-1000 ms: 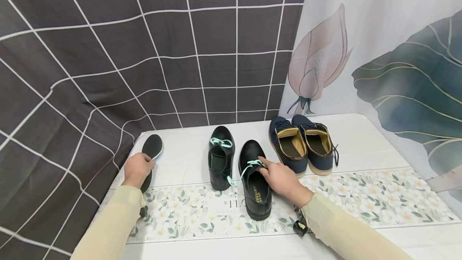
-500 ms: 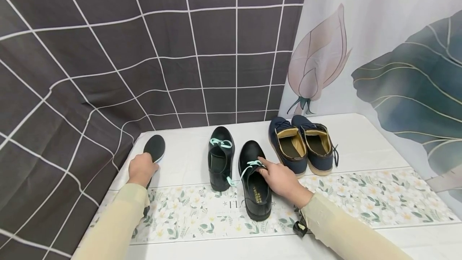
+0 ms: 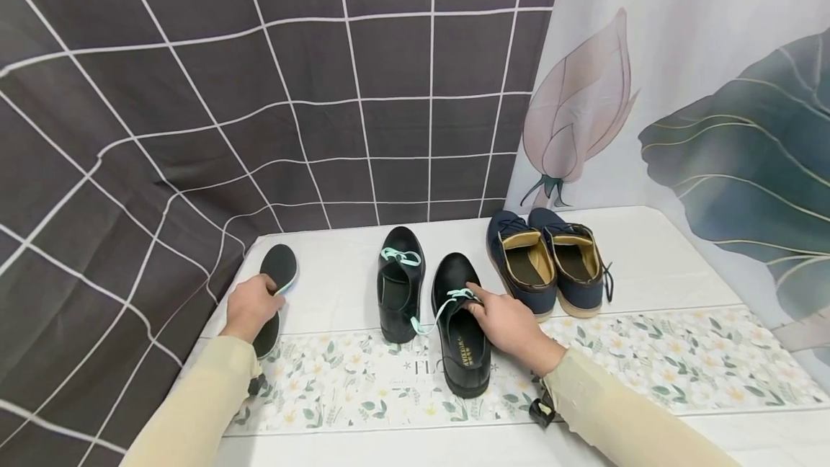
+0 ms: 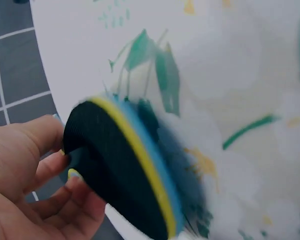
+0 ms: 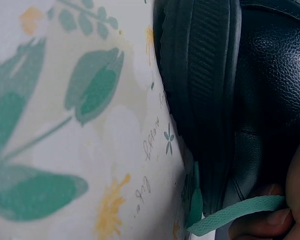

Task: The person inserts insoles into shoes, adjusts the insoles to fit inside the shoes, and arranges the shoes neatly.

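My left hand (image 3: 249,308) pinches a dark insole (image 3: 279,269) at its middle, over the table's left side. Yellow and blue layers show along the edge of that insole (image 4: 132,155) in the left wrist view. On the floral cloth, a black leather shoe (image 3: 454,272) with mint laces stands toe away. My right hand (image 3: 509,319) grips this shoe at its lacing, fingers at the opening. Beside it stands the matching black shoe (image 3: 400,301), its mint lace tied in a bow. A loose mint lace end (image 5: 240,215) crosses my fingers in the right wrist view.
Two navy shoes (image 3: 528,272) with tan linings stand close together at the back right. A grey gridded curtain (image 3: 311,128) rises behind and left of the table. White fabric (image 3: 648,92) with plant prints hangs on the right. A floral strip (image 3: 337,380) crosses the tabletop.
The insole in my left hand has tilted over and back, its lower end hidden and then showing again, slightly further right. My right hand keeps its grip on the black shoe.
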The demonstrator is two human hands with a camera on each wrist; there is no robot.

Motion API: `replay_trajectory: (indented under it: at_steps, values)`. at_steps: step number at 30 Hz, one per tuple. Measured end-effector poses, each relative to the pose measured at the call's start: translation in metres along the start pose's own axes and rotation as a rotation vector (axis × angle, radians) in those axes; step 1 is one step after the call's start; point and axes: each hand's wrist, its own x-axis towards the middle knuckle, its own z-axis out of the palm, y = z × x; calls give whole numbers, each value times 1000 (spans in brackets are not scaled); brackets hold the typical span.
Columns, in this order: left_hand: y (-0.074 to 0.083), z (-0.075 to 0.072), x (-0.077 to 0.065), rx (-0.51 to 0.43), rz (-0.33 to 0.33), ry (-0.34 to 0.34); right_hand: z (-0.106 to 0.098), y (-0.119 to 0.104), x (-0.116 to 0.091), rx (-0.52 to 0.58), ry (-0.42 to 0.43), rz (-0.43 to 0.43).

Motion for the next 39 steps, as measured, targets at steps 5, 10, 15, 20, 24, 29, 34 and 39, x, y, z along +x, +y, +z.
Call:
replay_trajectory:
  at_steps: [5,10,15,20,24,29,34,39]
  values:
    - [4,-12,-19,-46,10,-92,0,-1,0,-3,1,-8]
    - [13,-21,-43,-84,41,-139,-2,-1,1,-12,-9,-7]
    - [28,-32,-67,-102,104,-169,-4,-2,1,-32,-12,-19]
    - [43,-42,-95,-139,153,-224,-4,-1,-2,-60,7,-29]
    - [55,-45,-114,-176,164,-246,-3,-1,-2,-89,119,-81]
    - [67,-46,-128,-185,198,-235,-4,2,-2,-88,224,-183]
    - [75,-45,-137,-194,205,-240,-9,5,-2,-48,132,-229]
    - [82,-47,-143,-245,259,-297,-16,10,-3,-17,39,-285]
